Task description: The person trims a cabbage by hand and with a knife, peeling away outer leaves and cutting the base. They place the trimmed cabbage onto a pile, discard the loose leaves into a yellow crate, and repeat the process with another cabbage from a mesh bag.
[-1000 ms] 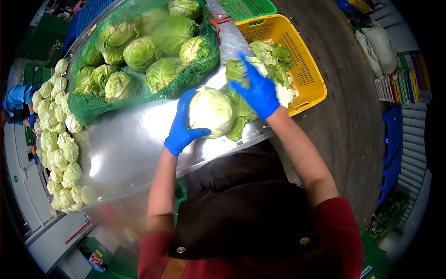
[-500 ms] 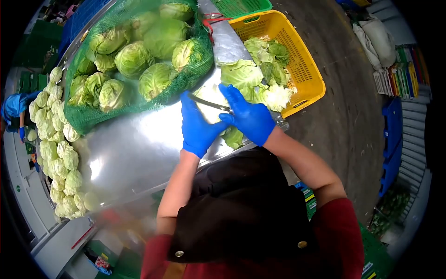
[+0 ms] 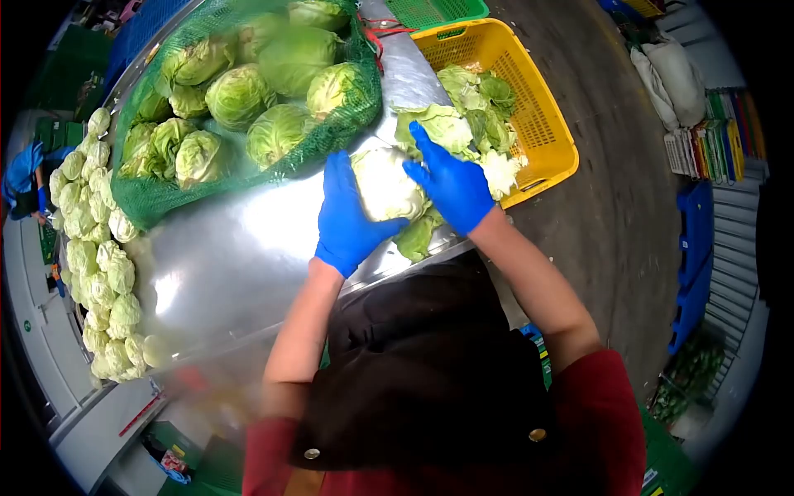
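Observation:
A pale, trimmed cabbage (image 3: 385,186) rests on the metal table between my gloved hands. My left hand (image 3: 349,217) clasps its left side, fingers along the far edge and thumb at the near side. Against the right side is my right hand (image 3: 453,188), its index finger and thumb apart and its other fingers hidden underneath. The knife seen earlier in that hand is out of sight. A green leaf (image 3: 418,238) lies below the cabbage, and loose outer leaves (image 3: 442,128) lie beyond my right hand.
A green mesh bag (image 3: 248,169) of cabbages covers the table's far side. Trimmed cabbages (image 3: 99,256) line its left end. A yellow crate (image 3: 542,107) with leaves stands at the right; a green crate (image 3: 434,10) is behind. Another person's blue sleeve (image 3: 23,169) shows far left.
The dark knife blade that crossed the cabbage no longer shows. My left hand has shifted slightly left, and my right hand has moved away from it, leaving the cabbage more exposed.

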Motion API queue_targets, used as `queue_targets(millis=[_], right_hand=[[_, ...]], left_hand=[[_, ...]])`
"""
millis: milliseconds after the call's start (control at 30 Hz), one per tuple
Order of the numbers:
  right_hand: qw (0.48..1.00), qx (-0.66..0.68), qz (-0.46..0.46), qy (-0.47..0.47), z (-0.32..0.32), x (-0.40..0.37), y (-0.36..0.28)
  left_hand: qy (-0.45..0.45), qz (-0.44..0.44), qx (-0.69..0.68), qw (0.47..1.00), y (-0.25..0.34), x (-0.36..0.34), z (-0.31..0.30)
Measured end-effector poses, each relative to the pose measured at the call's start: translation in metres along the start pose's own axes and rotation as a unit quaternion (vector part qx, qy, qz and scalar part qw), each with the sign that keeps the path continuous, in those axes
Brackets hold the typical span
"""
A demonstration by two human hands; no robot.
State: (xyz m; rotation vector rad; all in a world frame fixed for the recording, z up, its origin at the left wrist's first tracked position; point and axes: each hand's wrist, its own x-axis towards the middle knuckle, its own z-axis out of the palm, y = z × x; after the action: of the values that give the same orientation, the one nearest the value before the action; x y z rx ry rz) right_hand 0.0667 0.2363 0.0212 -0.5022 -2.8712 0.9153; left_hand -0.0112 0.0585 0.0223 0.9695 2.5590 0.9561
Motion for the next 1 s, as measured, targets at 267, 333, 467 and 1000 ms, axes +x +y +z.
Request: queue_targets(millis=[267,333,467,1000], right_hand=[[0.995,0.024,0.098,-0.014,-0.002,0.031,0.029],[0.993,0.021,0.119,-0.004,-0.003,0.035,0.035],[0.979,0.001,0.189,0.077,0.027,0.035,0.111],[0.952,0.280,0.103,0.066,0.039,-0.029,0.019]], left_hand=[[-0.047,-0.056,-0.018,0.997,0.029,0.014,-0.002],[-0.032,-0.006,-0.001,0.999,0.008,0.002,0.002],[-0.034,0.028,-0.085,0.995,-0.023,-0.030,-0.012],[0.096,-0.086,-0.269,0.954,-0.031,-0.050,0.031]])
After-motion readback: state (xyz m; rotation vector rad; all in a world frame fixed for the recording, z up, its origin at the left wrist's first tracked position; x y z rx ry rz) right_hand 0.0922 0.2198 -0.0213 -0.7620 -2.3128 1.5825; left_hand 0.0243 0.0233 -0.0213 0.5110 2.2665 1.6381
